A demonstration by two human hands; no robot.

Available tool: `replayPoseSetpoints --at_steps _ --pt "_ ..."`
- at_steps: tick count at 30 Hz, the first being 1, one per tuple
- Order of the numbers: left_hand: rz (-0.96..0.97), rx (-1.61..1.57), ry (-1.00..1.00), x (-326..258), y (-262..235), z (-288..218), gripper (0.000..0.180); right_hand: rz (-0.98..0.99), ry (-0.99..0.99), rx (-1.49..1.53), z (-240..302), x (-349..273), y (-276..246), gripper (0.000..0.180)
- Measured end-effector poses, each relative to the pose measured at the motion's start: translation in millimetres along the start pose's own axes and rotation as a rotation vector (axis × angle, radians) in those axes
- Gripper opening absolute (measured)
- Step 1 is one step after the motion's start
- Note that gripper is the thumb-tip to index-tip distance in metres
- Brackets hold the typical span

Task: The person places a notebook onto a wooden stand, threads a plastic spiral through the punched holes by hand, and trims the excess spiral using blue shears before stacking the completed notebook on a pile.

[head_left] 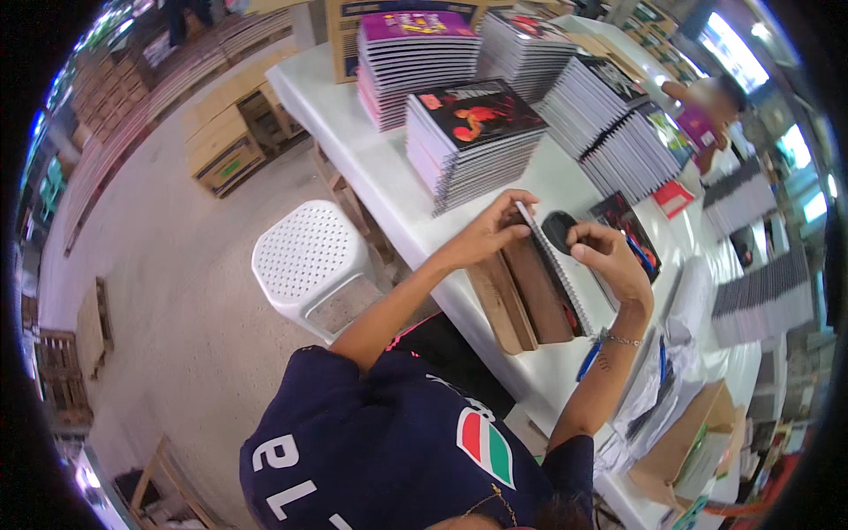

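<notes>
A spiral-bound notebook (pixel 558 281) stands tilted on its edge, its wire coil running along the upper side. My left hand (pixel 503 228) grips its far end between thumb and fingers. Beside the coil, my right hand (pixel 609 256) is closed, with thumb and fingertips pinching a black rounded disc-like piece (pixel 557 231); its exact kind is unclear. Brown wooden blocks (pixel 523 305) lie against the notebook on the left. Past my right hand lies a notebook with a dark, red-patterned cover (pixel 625 217). A blue strip shows by that hand, partly hidden.
Stacks of spiral notebooks (pixel 477 132) fill the far part of the white table (pixel 389 177). A white plastic stool (pixel 309 252) stands at the left. Crumpled plastic wrapping (pixel 680 344) and an open cardboard box (pixel 685 450) are at the right. Another person (pixel 702 124) works beyond.
</notes>
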State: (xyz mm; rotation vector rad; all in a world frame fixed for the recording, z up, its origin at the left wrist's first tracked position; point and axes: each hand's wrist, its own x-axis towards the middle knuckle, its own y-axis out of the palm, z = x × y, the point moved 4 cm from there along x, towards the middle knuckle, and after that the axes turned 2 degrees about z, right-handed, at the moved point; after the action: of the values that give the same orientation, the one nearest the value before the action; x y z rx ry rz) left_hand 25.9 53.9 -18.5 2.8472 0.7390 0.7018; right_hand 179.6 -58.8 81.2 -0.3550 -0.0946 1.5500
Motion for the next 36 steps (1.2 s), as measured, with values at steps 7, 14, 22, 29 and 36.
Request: replayPoseSetpoints --at_steps 7,14,22,29,36 --pt "0.02 0.064 -0.085 2 3 -8 0.048 -0.089 0.068 -0.384 3 21 -5 0.034" --pt "0.032 0.079 -0.098 4 4 -10 0.051 -0.104 0.097 -0.272 -17 25 -12 0.033" --pt "0.018 0.051 -0.113 3 5 -14 0.057 0.029 -0.036 -0.113 -2 14 15 0.03" --pt "-0.027 0.054 -0.093 5 6 -12 0.048 -0.23 0.01 -0.334 -33 33 -5 0.038" --pt "-0.382 0.269 -0.016 -2 21 6 0.02 -0.471 -0.015 -0.104 -126 -64 -22 0.053"
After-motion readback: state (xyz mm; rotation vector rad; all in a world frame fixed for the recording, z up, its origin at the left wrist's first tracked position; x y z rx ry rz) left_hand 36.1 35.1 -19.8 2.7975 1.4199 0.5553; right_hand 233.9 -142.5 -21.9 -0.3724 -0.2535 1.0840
